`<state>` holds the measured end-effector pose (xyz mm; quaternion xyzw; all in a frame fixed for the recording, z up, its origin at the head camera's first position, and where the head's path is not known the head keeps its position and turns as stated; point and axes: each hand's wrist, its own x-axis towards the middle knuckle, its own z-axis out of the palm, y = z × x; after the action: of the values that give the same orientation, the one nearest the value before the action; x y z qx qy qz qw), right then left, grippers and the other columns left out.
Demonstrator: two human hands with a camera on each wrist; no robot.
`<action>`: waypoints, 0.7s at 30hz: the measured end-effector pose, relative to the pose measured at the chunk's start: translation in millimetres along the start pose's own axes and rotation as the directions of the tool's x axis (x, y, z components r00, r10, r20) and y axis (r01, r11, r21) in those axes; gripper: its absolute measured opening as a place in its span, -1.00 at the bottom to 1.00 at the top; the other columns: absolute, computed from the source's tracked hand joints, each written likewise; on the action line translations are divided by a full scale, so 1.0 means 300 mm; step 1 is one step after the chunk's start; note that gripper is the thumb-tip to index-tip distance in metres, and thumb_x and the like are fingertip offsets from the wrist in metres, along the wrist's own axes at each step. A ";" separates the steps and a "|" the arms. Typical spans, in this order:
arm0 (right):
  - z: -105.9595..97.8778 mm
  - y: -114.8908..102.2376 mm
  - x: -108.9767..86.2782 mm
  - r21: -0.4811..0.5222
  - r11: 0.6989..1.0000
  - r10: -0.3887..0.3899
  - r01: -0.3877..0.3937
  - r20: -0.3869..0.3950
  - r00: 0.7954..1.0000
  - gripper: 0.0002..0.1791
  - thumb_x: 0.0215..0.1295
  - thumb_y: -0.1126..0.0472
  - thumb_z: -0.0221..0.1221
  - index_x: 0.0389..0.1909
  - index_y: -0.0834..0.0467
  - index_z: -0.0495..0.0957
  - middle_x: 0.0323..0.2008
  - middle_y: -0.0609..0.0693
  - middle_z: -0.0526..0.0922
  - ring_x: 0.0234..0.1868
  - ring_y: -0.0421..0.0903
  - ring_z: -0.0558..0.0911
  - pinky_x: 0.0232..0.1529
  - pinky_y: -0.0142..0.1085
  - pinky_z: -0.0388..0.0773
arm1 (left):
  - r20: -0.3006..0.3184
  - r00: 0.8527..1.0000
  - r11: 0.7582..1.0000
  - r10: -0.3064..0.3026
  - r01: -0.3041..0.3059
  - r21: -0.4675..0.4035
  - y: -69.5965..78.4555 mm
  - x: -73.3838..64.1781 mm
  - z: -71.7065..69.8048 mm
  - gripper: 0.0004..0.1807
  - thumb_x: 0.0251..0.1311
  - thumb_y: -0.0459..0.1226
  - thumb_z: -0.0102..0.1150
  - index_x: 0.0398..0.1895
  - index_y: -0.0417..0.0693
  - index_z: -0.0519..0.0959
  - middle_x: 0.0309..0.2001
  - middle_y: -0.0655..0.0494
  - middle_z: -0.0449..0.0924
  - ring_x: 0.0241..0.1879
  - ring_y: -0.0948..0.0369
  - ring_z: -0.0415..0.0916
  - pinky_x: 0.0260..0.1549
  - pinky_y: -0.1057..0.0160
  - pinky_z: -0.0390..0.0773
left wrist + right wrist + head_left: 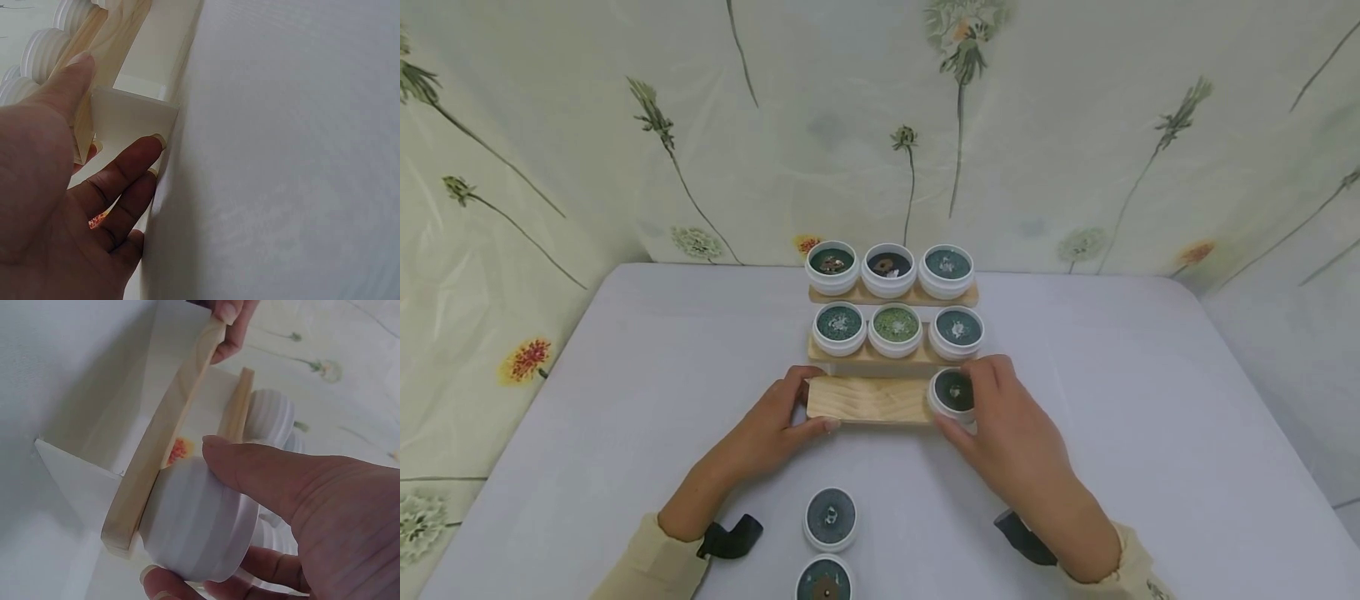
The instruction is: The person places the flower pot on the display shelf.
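Note:
My right hand (pixel 1018 437) grips a white ribbed round jar (pixel 197 519) with a dark green top, at the right end of the lowest wooden shelf board (pixel 865 400). In the right wrist view the thumb lies along one side of the jar and fingers curl round the other. My left hand (pixel 767 429) pinches the board's left end, thumb on its front edge, an index fingertip showing behind. The left wrist view shows the other fingers loosely bent beside a white support panel (pixel 134 119) under the board.
Behind stand two higher wooden shelves, with jars in a middle row (pixel 895 327) and a back row (pixel 889 271). Nearer me on the white table (pixel 1150 433) are a grey-green jar (pixel 830 518) and a jar with a brown disc (pixel 824 581). A floral sheet (pixel 820 167) hangs behind.

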<state>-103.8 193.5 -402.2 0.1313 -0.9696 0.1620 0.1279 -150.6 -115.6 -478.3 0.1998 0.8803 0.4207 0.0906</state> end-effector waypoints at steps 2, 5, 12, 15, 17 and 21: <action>0.002 0.001 0.000 0.011 1.000 -0.007 0.007 -0.011 1.000 -0.30 0.14 0.04 0.57 0.10 0.27 0.39 0.01 0.20 0.44 -0.22 0.09 0.63 -0.24 -0.03 0.65 | 0.002 1.000 1.000 -0.003 0.003 0.004 0.000 0.000 0.000 -0.27 0.34 0.00 0.40 0.43 0.10 0.24 -0.07 0.19 0.52 -0.05 0.17 0.41 0.00 0.06 0.40; 0.005 0.000 0.001 0.027 1.000 -0.012 0.013 -0.016 1.000 -0.30 0.14 0.04 0.57 0.10 0.28 0.39 0.00 0.20 0.43 -0.23 0.08 0.62 -0.24 -0.04 0.65 | 0.003 1.000 1.000 -0.008 0.008 -0.002 0.001 0.000 0.000 -0.26 0.34 0.01 0.40 0.44 0.11 0.24 -0.07 0.17 0.51 -0.05 0.16 0.40 0.00 0.05 0.40; 0.005 0.001 0.004 0.006 1.000 -0.004 0.004 0.002 1.000 -0.28 0.15 -0.01 0.56 0.12 0.26 0.39 0.02 0.19 0.45 -0.18 0.06 0.62 -0.22 -0.05 0.66 | 0.008 1.000 1.000 -0.011 0.011 -0.008 0.003 -0.003 -0.002 -0.26 0.33 0.00 0.41 0.43 0.11 0.24 -0.07 0.16 0.51 -0.06 0.15 0.40 -0.01 0.05 0.40; 0.000 0.003 0.000 -0.017 1.000 -0.011 0.010 -0.005 1.000 -0.26 0.14 -0.04 0.56 0.13 0.25 0.39 0.03 0.20 0.45 -0.14 0.08 0.60 -0.25 -0.03 0.66 | 0.010 1.000 1.000 -0.014 0.014 -0.011 0.002 -0.003 -0.001 -0.27 0.34 -0.01 0.41 0.43 0.11 0.24 -0.07 0.16 0.52 -0.05 0.15 0.41 0.01 0.04 0.40; -0.010 -0.003 -0.006 -0.026 1.000 -0.015 0.014 -0.019 1.000 -0.25 0.13 -0.05 0.56 0.15 0.25 0.40 0.05 0.21 0.45 -0.11 0.11 0.59 -0.25 -0.02 0.66 | 0.011 1.000 1.000 -0.009 0.009 -0.010 0.002 -0.002 0.000 -0.27 0.34 0.00 0.40 0.43 0.10 0.24 -0.07 0.16 0.52 -0.05 0.15 0.41 0.00 0.04 0.40; -0.047 -0.035 -0.022 -0.032 0.999 -0.021 0.020 -0.051 0.998 -0.25 0.13 -0.05 0.55 0.16 0.27 0.44 0.10 0.23 0.43 -0.04 0.15 0.56 -0.16 0.00 0.66 | 0.004 1.000 1.000 0.005 -0.005 -0.012 0.002 0.001 0.000 -0.26 0.33 0.01 0.41 0.43 0.09 0.24 -0.08 0.16 0.52 -0.06 0.14 0.40 -0.01 0.04 0.39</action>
<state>-91.6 190.1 -388.4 0.1349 -0.9671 0.1486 0.1564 -150.8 -115.3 -477.8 0.2020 0.8772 0.4257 0.0923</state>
